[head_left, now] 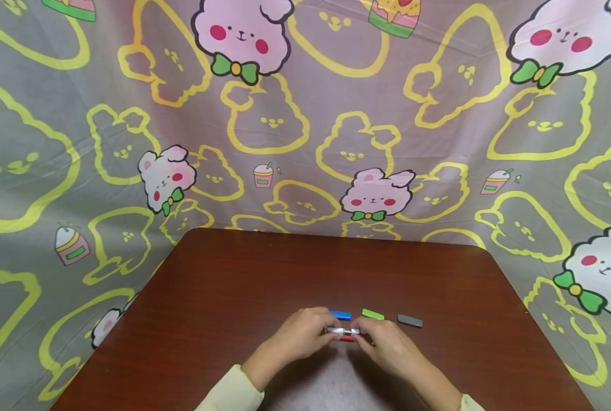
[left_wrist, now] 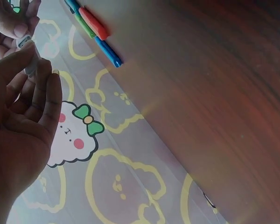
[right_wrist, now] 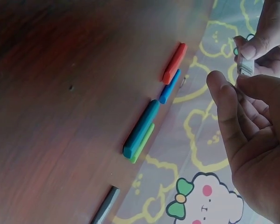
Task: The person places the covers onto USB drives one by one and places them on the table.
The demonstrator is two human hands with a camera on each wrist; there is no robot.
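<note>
Both hands meet over the near middle of the table around a small white stick [head_left: 338, 331] with a silvery, dark-edged section between its two white parts. My left hand [head_left: 301, 332] pinches its left end between thumb and fingertips, also seen in the left wrist view. With thumb and index finger, my right hand [head_left: 391, 346] pinches the right end. Just below the stick lies a red stick [head_left: 346, 338], partly hidden by the hands. A blue stick [head_left: 341, 315] and a green stick [head_left: 373, 314] lie just beyond the hands, and a grey stick [head_left: 410, 321] farther right.
A teal stick [right_wrist: 141, 129] lies beside the green one in the right wrist view. The dark brown table [head_left: 305, 268] reaches back to a grey curtain [head_left: 305, 103] printed with cartoon animals, which also runs along both sides.
</note>
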